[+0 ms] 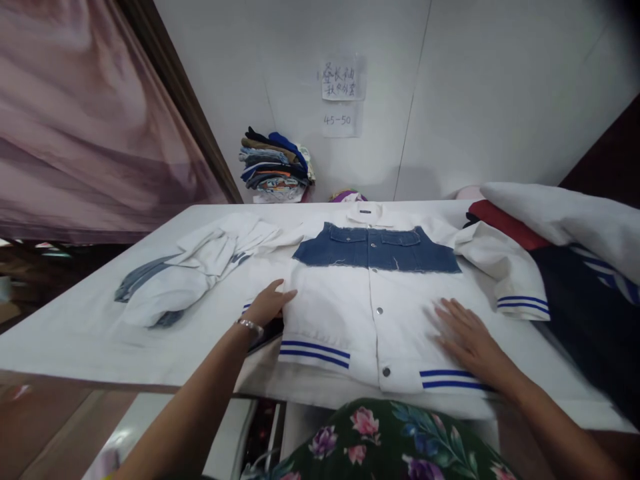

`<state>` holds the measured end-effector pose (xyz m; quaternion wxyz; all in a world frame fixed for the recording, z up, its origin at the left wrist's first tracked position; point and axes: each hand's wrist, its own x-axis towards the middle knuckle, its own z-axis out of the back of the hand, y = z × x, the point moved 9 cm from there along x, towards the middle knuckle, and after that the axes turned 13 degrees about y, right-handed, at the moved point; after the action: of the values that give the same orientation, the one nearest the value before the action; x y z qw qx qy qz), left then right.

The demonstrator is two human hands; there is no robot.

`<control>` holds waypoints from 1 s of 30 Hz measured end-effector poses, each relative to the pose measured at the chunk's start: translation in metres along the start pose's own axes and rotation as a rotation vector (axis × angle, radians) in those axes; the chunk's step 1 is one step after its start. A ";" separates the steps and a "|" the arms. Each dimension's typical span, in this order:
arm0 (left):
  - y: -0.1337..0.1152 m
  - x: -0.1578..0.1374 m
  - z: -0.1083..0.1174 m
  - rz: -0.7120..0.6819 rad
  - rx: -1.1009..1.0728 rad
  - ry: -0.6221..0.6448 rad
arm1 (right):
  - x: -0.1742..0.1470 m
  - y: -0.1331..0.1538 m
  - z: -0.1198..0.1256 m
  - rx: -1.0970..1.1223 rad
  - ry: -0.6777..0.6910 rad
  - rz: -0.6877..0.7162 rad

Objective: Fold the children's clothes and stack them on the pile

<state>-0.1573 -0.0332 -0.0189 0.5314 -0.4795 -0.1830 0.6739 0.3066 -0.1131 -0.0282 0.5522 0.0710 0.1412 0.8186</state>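
A white jacket (330,307) with a blue denim chest panel (380,250) lies front up on the table, its metal snaps done up. Blue stripes run along its hem and the right-hand cuff. At the jacket's left side edge is my left hand (267,305), thumb over the fabric and index finger bent beside it; the other fingers are mostly hidden. My right hand (463,333) rests flat on the lower right front, fingers spread and slightly blurred. Part of the left-hand sleeve is hidden behind my left hand.
The white table (125,357) holds a crumpled white-and-denim garment (200,267) on the left. Dark, red and white garments (575,300) are heaped on the right. A stack of folded clothes (275,163) stands by the wall, near paper notes (343,80).
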 end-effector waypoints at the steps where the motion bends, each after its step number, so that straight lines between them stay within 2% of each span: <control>1: 0.002 -0.009 -0.006 -0.021 0.064 -0.007 | -0.005 0.016 -0.001 0.031 0.045 0.089; 3: 0.002 -0.024 -0.019 -0.066 0.197 -0.034 | -0.017 0.041 -0.009 0.073 0.146 0.209; 6: -0.001 -0.041 -0.030 -0.075 0.370 -0.096 | -0.031 0.054 -0.022 0.053 0.208 0.251; 10: -0.012 -0.054 -0.022 -0.095 0.490 -0.178 | -0.040 0.057 -0.029 0.020 0.166 0.246; 15: -0.005 -0.055 -0.022 0.011 0.778 -0.156 | -0.046 0.068 -0.030 -0.006 0.142 0.269; 17: -0.014 -0.061 -0.022 -0.012 0.890 -0.241 | -0.047 0.067 -0.023 0.028 0.090 0.262; 19: -0.032 -0.072 -0.021 -0.078 0.953 -0.378 | -0.047 0.056 -0.006 0.075 -0.026 0.233; 22: -0.060 -0.085 -0.035 -0.308 0.927 -0.489 | -0.052 0.017 0.037 0.063 -0.307 0.088; 25: -0.070 -0.084 -0.073 -0.596 0.863 -0.414 | -0.064 -0.041 0.077 -0.017 -0.538 -0.222; 27: -0.062 -0.074 -0.103 -0.682 0.876 -0.304 | -0.071 -0.079 0.089 -0.020 -0.567 -0.459; 30: -0.039 -0.057 -0.135 -0.624 0.941 -0.187 | -0.073 -0.125 0.083 0.086 -0.445 -0.736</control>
<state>-0.0238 -0.1047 -0.0276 0.8430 -0.0527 -0.0423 0.5337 0.4675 -0.1240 0.0153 0.8208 0.2138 0.0685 0.5253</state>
